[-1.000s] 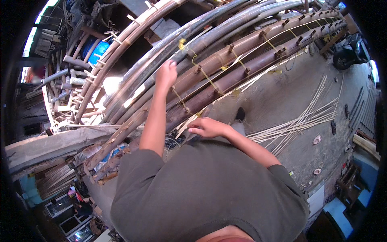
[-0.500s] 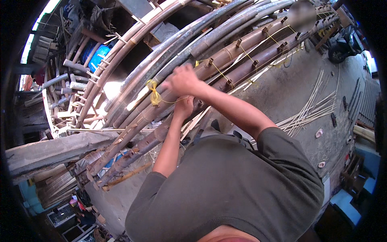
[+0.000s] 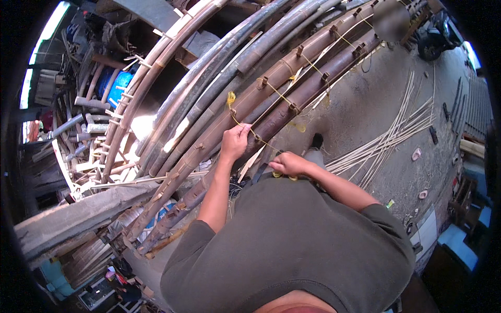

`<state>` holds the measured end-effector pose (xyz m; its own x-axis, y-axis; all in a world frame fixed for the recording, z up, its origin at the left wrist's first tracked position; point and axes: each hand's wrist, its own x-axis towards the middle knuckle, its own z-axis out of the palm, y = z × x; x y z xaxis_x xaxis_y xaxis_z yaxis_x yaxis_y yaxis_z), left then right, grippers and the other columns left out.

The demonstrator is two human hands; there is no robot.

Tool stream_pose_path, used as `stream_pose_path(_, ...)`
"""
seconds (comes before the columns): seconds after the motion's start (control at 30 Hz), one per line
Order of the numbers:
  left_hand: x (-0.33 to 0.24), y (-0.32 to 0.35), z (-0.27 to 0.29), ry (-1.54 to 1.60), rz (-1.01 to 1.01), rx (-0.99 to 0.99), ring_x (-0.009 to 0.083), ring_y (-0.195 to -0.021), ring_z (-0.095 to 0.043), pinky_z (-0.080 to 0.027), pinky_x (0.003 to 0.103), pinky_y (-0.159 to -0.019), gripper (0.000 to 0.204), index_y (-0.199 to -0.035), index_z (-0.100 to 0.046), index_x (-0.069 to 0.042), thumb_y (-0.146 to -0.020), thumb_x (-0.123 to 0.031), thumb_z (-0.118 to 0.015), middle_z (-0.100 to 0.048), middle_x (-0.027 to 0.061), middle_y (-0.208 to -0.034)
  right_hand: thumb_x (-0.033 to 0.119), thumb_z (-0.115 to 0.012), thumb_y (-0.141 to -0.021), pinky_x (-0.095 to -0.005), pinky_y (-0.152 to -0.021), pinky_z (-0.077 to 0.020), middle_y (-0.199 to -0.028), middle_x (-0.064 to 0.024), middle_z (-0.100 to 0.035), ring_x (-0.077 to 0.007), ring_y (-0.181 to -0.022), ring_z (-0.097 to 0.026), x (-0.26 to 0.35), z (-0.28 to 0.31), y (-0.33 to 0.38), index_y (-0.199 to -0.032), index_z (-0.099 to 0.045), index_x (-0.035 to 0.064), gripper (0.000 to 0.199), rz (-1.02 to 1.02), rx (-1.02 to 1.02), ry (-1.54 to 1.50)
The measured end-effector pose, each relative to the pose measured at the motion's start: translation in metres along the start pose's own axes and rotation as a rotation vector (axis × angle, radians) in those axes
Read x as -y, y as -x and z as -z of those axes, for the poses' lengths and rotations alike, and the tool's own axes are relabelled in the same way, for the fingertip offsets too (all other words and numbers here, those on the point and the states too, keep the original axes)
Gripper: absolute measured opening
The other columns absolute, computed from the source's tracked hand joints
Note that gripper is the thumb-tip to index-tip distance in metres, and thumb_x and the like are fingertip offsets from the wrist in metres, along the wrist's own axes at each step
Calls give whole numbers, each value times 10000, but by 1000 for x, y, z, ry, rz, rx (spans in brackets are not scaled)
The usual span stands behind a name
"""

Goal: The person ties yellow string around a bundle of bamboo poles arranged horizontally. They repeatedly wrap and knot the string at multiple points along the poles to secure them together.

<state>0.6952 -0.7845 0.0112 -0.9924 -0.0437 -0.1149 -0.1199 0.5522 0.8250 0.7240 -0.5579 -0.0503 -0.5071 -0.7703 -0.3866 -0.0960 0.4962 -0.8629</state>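
Left hand is pinching a yellow cord, and the right hand looks closed on it too, nearer the body. Cord runs from the upper bamboo pole across the darker lower bamboo pole. I'd guess it's light, limp, maybe slippery, so grab it close to a wooden peg.

A workshop is indicated: pegged poles are laid in long rows, strips are strewn on the floor, offcuts are piled left.
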Motion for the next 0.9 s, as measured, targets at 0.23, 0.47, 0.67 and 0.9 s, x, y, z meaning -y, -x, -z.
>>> stream_pose_path(0.23, 16, -104, 49, 121, -156, -289, 189, -664, -616, -480, 322, -627, 283, -956, -669, -3, -992, -209, -479, -634, 112, -690, 401, -552, -963, -301, -603, -434, -645, -9, -568, -124, -599, -461, -15, -7, -14, -792, -640, 18, 429, 8, 55, -523)
stream_pose_path(0.47, 51, -191, 40, -807, 107, 479, 421, -937, -633, -489, 463, -806, 395, -1014, -674, -11, -924, -355, -499, -646, 276, -945, 442, -489, -985, -324, -785, -488, -831, 3, -587, -140, -796, -601, -111, 36, 50, -894, -572, 118, 347, -95, -624, -1635)
stream_pose_path(0.67, -178, -182, -61, -548, -283, 197, 302, -1011, -659, -491, 358, -881, 353, -1190, -626, 2, -977, -261, -526, -675, 221, -1076, 323, -524, -983, -265, -704, -502, -887, -5, -622, -106, -790, -606, -232, 62, 133, -932, -623, 63, 283, -431, -1017, -1173)
stream_pose_path(0.9, -277, -166, -382, -391, -672, 697, 255, -995, -654, -499, 340, -873, 246, -1144, -642, 3, -948, -132, -580, -682, 187, -1046, 259, -534, -979, -264, -666, -507, -833, -29, -643, -99, -761, -602, -445, 90, 208, -892, -642, 10, 285, -425, -1397, -1363)
